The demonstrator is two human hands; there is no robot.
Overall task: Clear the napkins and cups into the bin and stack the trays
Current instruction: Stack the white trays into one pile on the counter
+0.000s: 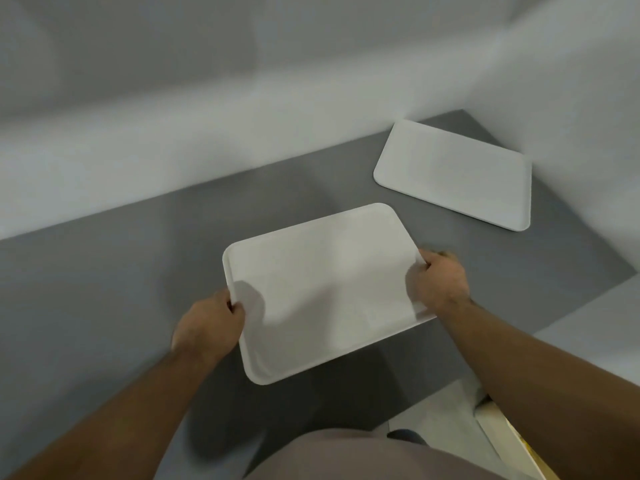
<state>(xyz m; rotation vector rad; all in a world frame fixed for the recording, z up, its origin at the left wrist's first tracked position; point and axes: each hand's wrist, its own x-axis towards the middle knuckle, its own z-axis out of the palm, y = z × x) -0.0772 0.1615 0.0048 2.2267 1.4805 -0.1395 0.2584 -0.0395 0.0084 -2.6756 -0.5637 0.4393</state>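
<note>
Both hands are gripping one white tray [322,292], one on each short end. The left hand [211,323] is clamping the tray's left rim, thumb curled over the top edge, remaining fingers hidden beneath. The right hand [438,282] is clamping the right rim in the same way, knuckles facing the camera. The hands are sitting well apart, the whole tray width between them.

The held tray is showing a bare upper surface with a raised lip and rounded corners. It is tilting slightly, its near left corner lower in the view. Whether it is resting on the grey counter [104,289] or hanging just above it, I cannot tell; a soft shadow is lying under its near edge.

A second white tray [457,174] is lying flat on the counter in the far right corner, near the pale wall [173,98], well apart from the held one and turned at a different angle. Its surface is also bare.

The picture is looking a little blurred. At the bottom edge, the person's torso in a beige garment [363,455] is showing, with a strip of light floor [440,417] to the right of the counter.
</note>
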